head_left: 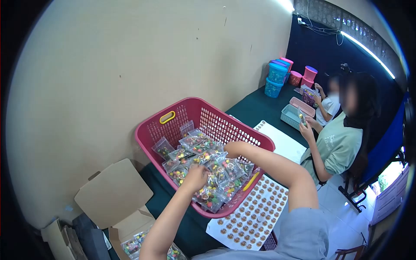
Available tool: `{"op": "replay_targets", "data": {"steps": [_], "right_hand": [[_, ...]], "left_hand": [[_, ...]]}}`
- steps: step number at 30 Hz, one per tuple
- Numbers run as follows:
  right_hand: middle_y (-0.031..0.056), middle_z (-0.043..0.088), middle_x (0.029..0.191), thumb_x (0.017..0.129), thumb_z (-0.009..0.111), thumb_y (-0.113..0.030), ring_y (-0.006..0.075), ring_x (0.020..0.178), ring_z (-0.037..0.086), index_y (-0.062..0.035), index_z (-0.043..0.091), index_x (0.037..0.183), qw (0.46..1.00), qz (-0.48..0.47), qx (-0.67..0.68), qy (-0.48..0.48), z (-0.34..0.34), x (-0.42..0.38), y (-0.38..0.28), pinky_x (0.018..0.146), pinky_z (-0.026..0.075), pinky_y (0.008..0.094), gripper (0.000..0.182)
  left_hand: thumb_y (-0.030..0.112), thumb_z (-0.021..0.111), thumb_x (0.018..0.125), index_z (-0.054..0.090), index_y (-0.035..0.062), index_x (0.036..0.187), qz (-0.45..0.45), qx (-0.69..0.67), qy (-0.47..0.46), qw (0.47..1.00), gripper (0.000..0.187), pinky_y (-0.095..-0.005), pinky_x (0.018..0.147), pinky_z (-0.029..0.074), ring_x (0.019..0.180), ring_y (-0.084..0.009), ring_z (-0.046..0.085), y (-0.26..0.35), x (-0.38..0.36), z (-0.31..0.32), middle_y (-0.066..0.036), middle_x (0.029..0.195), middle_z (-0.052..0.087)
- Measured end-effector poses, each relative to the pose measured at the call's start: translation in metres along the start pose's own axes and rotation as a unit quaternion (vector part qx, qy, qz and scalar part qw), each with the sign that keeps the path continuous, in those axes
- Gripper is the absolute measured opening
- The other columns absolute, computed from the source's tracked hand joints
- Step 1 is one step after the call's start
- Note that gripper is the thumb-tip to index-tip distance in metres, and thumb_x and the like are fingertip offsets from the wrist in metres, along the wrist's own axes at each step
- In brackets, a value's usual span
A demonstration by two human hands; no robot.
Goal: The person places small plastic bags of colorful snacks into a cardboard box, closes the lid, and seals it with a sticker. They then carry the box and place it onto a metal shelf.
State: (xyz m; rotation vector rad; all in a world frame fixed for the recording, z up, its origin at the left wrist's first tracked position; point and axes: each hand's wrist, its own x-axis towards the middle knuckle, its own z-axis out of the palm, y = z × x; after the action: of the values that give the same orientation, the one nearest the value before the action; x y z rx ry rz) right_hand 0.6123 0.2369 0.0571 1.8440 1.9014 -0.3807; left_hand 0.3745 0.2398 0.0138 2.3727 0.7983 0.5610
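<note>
A maroon plastic laundry basket (251, 138) holds a heap of small clear zip bags (223, 173) filled with colourful pieces like candies or beads. My left hand (197, 177) is down on the heap near the basket's middle, its fingers bent at the bags; exactly what they grip is partly hidden. Farther back inside the basket, my right hand (233, 149) reaches in among the bags by the right side. Its fingers are out of sight behind the hand and the heap.
An open cardboard box (115, 195) with more filled bags stands at lower left. Sheets of round stickers (253, 212) lie beside the basket on the dark green table (253, 106). Blue and pink tubs (274, 80) stand at the back. Two people (342, 143) work at right near a teal basket (291, 116).
</note>
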Motion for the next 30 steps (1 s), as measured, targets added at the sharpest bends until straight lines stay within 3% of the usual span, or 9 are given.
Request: {"op": "replay_targets", "data": {"steps": [3,9,15,16,18,21,25,27,30], "right_hand": [[0.0188,0.060,0.108,0.075,0.061,-0.026,0.0309,0.097,0.060,-0.0024,0.058,0.111,0.990,-0.036,0.102,0.095,0.022,0.037,0.029,0.082,0.047,0.0421,0.044],[0.0201,0.060,0.103,0.058,0.077,-0.046,0.0331,0.096,0.058,-0.0066,0.045,0.122,0.985,-0.042,0.072,-0.154,0.119,0.093,0.035,0.082,0.047,0.0395,0.081],[0.0201,0.061,0.085,0.062,0.075,-0.023,0.0344,0.078,0.060,-0.0056,0.026,0.121,0.982,-0.075,0.169,-0.045,0.085,0.068,0.021,0.066,0.047,0.0411,0.079],[0.0187,0.060,0.081,0.065,0.069,-0.014,0.0343,0.072,0.060,-0.0053,0.029,0.116,0.969,-0.067,0.227,0.077,0.085,0.066,0.014,0.061,0.046,0.0419,0.065],[0.0160,0.058,0.080,0.071,0.062,-0.004,0.0279,0.073,0.061,-0.0071,0.028,0.116,0.937,-0.051,0.317,0.135,0.038,0.038,-0.004,0.056,0.047,0.0403,0.057],[0.0184,0.050,0.111,0.071,0.058,0.011,0.0246,0.092,0.058,-0.0147,0.013,0.135,0.850,-0.094,0.485,0.181,-0.022,-0.008,-0.027,0.078,0.050,0.0367,0.083],[0.0205,0.033,0.133,0.073,0.070,-0.001,0.0214,0.111,0.047,-0.0180,-0.008,0.142,0.640,-0.267,0.672,0.258,-0.062,-0.082,-0.074,0.093,0.041,0.0351,0.105],[0.0190,0.039,0.130,0.074,0.070,-0.006,0.0210,0.110,0.049,-0.0169,-0.010,0.142,0.645,-0.262,0.657,0.291,-0.063,-0.117,-0.108,0.092,0.041,0.0339,0.106],[0.0164,0.048,0.122,0.076,0.070,-0.012,0.0195,0.106,0.052,-0.0125,-0.003,0.142,0.639,-0.255,0.629,0.362,-0.045,-0.137,-0.158,0.090,0.043,0.0329,0.099]], "left_hand": [[0.016,0.052,0.081,0.061,0.0044,0.093,0.004,-0.024,-0.025,0.999,0.019,-0.0434,0.081,0.043,0.091,-0.0365,0.054,0.019,-0.007,-0.017,-0.020,0.094,0.056],[0.021,0.050,0.086,0.058,0.0005,0.095,0.012,-0.014,-0.111,0.994,0.024,-0.0418,0.082,0.042,0.093,-0.0358,0.054,0.016,-0.008,-0.010,-0.020,0.095,0.057],[0.023,0.050,0.087,0.051,0.0024,0.112,-0.064,-0.007,-0.206,0.976,0.033,-0.0439,0.086,0.042,0.101,-0.0384,0.050,0.030,-0.011,-0.024,-0.024,0.110,0.050],[0.023,0.050,0.087,0.051,0.0024,0.112,-0.067,-0.011,-0.203,0.977,0.033,-0.0439,0.086,0.042,0.101,-0.0384,0.050,0.028,-0.011,-0.018,-0.024,0.110,0.050],[0.017,0.055,0.083,0.038,0.0059,0.127,0.031,-0.022,0.109,0.993,0.048,-0.0438,0.092,0.040,0.108,-0.0383,0.047,0.026,-0.014,-0.005,-0.026,0.120,0.039],[0.016,0.059,0.082,0.022,0.0068,0.135,-0.039,-0.223,0.202,0.953,0.065,-0.0406,0.096,0.037,0.118,-0.0360,0.038,0.030,-0.004,-0.029,-0.026,0.131,0.021],[0.023,0.058,0.085,0.027,0.0073,0.133,-0.094,-0.361,0.211,0.903,0.059,-0.0352,0.093,0.041,0.117,-0.0266,0.041,0.040,-0.021,-0.057,-0.018,0.133,0.030],[0.023,0.056,0.088,0.034,0.0044,0.130,-0.057,-0.583,0.037,0.810,0.050,-0.0356,0.089,0.045,0.106,-0.0217,0.053,0.047,-0.039,-0.074,-0.014,0.125,0.045],[0.017,0.052,0.091,0.046,-0.0013,0.118,-0.072,-0.605,0.051,0.791,0.034,-0.0286,0.083,0.047,0.096,-0.0148,0.057,0.060,-0.087,-0.090,-0.009,0.108,0.057]]}}
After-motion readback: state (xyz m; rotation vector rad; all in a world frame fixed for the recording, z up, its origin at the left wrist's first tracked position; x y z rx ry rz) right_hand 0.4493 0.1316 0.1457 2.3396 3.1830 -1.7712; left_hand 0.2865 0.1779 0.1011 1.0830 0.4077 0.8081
